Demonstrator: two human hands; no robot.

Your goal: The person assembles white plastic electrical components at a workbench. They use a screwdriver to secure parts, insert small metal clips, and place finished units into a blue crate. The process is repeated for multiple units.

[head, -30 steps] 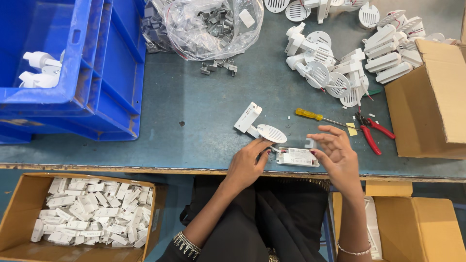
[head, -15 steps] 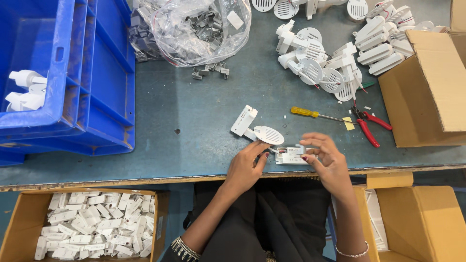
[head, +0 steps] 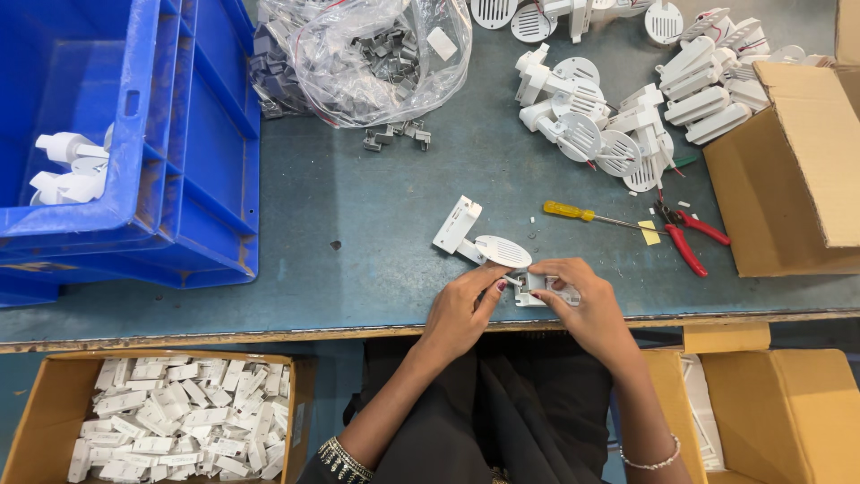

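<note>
Left hand [head: 461,309]: at the near edge of the table [head: 358,215], fingers curled, tips pinching the left end of a small white part [head: 542,289].
Right hand [head: 582,309]: just right of the left hand, fingers bent over the same part, gripping its right side; both hands meet on it.
Part: a small white plastic piece, held low over the table edge between the two hands; its detail is too small to tell.
Assembly [head: 479,240]: white, a flat box joined to an oval slotted disc, lying on the table just above the hands, the disc's edge close to the left fingertips.
Screwdriver [head: 587,215]: yellow handle, lying up and right of the hands, shaft pointing right.
Pliers [head: 685,235]: red handles, right of the screwdriver tip, a small yellow scrap beside them.
White pile [head: 627,108]: many finished white pieces, far side of the table, up and right of the hands.
Bag [head: 367,49]: clear plastic, holding small grey metal clips, far side above the hands; a few clips loose in front of it.
Blue crates [head: 193,161]: stacked, far left of the hands, white pieces inside.
Right box [head: 806,170]: open cardboard, right of the pliers.
Left box [head: 161,426]: cardboard, below the table edge, left of the hands, full of small white pieces.
</note>
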